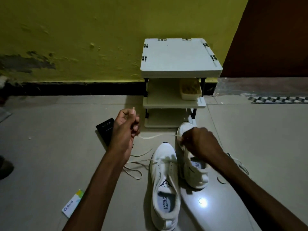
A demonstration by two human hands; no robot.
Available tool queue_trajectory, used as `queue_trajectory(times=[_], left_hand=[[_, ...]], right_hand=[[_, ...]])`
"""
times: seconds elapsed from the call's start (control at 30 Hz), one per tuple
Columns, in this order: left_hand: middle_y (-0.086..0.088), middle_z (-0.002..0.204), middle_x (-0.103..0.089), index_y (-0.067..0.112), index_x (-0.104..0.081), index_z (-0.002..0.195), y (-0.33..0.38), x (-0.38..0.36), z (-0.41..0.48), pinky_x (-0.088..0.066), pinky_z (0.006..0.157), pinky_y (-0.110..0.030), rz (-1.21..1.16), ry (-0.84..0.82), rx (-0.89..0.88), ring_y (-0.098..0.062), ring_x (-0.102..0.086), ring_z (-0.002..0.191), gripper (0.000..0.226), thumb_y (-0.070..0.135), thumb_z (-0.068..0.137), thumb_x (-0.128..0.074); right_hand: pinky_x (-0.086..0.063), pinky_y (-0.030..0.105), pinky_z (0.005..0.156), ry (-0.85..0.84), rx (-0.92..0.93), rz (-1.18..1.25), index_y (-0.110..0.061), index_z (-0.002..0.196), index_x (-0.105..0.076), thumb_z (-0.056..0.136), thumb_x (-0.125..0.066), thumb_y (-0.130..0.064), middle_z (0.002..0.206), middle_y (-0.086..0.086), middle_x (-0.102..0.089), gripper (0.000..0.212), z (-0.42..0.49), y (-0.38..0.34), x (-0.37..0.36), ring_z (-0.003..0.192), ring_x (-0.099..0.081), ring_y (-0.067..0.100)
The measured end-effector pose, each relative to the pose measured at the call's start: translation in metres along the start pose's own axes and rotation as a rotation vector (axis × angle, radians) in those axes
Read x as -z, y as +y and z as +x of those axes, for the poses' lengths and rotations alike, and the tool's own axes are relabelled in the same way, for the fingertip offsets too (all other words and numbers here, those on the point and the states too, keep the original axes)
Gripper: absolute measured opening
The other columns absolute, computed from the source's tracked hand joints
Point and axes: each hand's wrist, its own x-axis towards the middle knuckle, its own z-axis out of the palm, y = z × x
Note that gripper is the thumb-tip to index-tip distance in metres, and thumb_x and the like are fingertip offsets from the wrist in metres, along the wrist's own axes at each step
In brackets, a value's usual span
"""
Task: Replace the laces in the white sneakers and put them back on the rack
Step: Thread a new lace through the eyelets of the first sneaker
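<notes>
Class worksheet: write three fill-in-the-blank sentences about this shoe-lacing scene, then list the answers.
The left hand pinches the end of a ____.
The black box lies on the ____.
The container sits on the rack's ____ shelf.
Answers: lace; floor; middle.

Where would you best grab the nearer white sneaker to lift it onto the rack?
Probably the heel collar, coming from above. The nearer white sneaker stands upright on its sole with its opening facing up and heel towards the camera, so fingers can hook inside the rim.
</notes>
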Motion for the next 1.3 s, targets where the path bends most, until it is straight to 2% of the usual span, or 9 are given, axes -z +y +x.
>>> queue_trajectory(times=[0.13,0.37,0.5,0.57,0.73,0.9,1.1,1.23,1.3], left_hand=[[0.002,0.067,-0.058,0.017,-0.053,0.087,-0.003,-0.007,-0.014,-0.038,0.051,-0.013,0.192,-0.159,-0.092,-0.007,-0.044,0.052,0.011,0.012,0.097,-0.053],[0.002,0.067,-0.066,0.013,-0.062,0.090,-0.013,-0.012,-0.017,-0.038,0.051,-0.013,0.335,-0.175,-0.170,-0.006,-0.052,0.055,0.011,0.011,0.097,-0.054],[0.007,0.070,-0.068,0.019,-0.063,0.083,-0.018,-0.007,-0.012,-0.045,0.063,-0.017,0.547,-0.199,-0.235,-0.002,-0.059,0.065,0.017,0.010,0.096,-0.058],[0.014,0.072,-0.068,0.026,-0.065,0.080,-0.027,-0.001,-0.010,-0.049,0.070,-0.022,0.703,-0.207,-0.218,0.000,-0.060,0.070,0.019,0.015,0.094,-0.061],[0.009,0.067,-0.069,0.029,-0.070,0.072,-0.060,0.009,-0.016,-0.050,0.067,-0.022,0.811,-0.199,-0.065,-0.002,-0.062,0.063,0.021,0.014,0.087,-0.070],[0.012,0.071,-0.072,0.019,-0.077,0.079,-0.097,0.017,-0.020,-0.051,0.071,-0.017,0.975,-0.302,0.035,0.001,-0.066,0.068,0.009,0.012,0.083,-0.074],[0.014,0.074,-0.071,0.019,-0.077,0.074,-0.123,0.017,-0.022,-0.051,0.081,-0.020,1.060,-0.382,0.061,0.001,-0.065,0.078,0.012,0.012,0.079,-0.069],[0.008,0.080,-0.073,0.014,-0.078,0.077,-0.135,0.015,-0.023,-0.043,0.073,-0.005,1.043,-0.353,0.027,0.001,-0.062,0.077,0.011,0.010,0.081,-0.068],[0.008,0.079,-0.073,0.014,-0.078,0.077,-0.140,0.016,-0.025,-0.041,0.072,-0.002,1.004,-0.290,0.020,0.003,-0.063,0.076,0.010,0.010,0.082,-0.070]], right_hand=[[-0.056,0.031,0.066,0.157,0.140,0.567,-0.016,0.084,-0.069,0.098,-0.054,-0.030,0.074,0.000,-0.071,0.025,0.027,-0.033,0.041,0.068,-0.069,0.012],[-0.060,0.032,0.075,0.335,0.312,0.768,-0.020,0.093,-0.073,0.088,-0.070,-0.017,0.085,-0.002,-0.074,0.007,0.053,-0.077,0.072,0.076,-0.071,0.008],[-0.055,0.033,0.093,0.216,0.355,0.824,-0.023,0.130,-0.057,0.089,-0.067,-0.009,0.123,-0.001,-0.066,0.044,0.056,-0.078,0.059,0.111,-0.063,0.007],[-0.052,0.025,0.091,0.098,0.306,0.742,-0.024,0.142,-0.042,0.090,-0.062,-0.002,0.134,0.001,-0.057,0.060,0.054,-0.072,0.054,0.120,-0.055,0.010],[-0.059,0.028,0.076,-0.209,0.033,0.288,-0.008,0.107,-0.069,0.092,-0.062,-0.011,0.097,0.008,-0.072,0.016,0.041,-0.038,0.014,0.082,-0.071,0.015],[-0.046,0.026,0.071,-0.399,-0.082,-0.071,-0.009,0.109,-0.065,0.083,-0.070,-0.045,0.107,0.009,-0.067,0.045,0.000,-0.021,-0.050,0.097,-0.065,0.022],[-0.045,0.027,0.065,-0.172,-0.149,0.064,-0.020,0.087,-0.047,0.080,-0.064,-0.032,0.092,0.003,-0.053,0.022,-0.027,-0.016,-0.094,0.081,-0.057,0.021],[-0.054,0.032,0.065,-0.103,-0.241,0.211,-0.010,0.085,-0.060,0.079,-0.061,-0.018,0.084,0.006,-0.062,0.010,-0.027,-0.015,-0.094,0.074,-0.061,0.021],[-0.055,0.039,0.061,-0.088,-0.282,0.351,-0.002,0.085,-0.063,0.072,-0.058,-0.013,0.082,0.016,-0.066,0.018,-0.027,-0.013,-0.096,0.071,-0.065,0.027]])
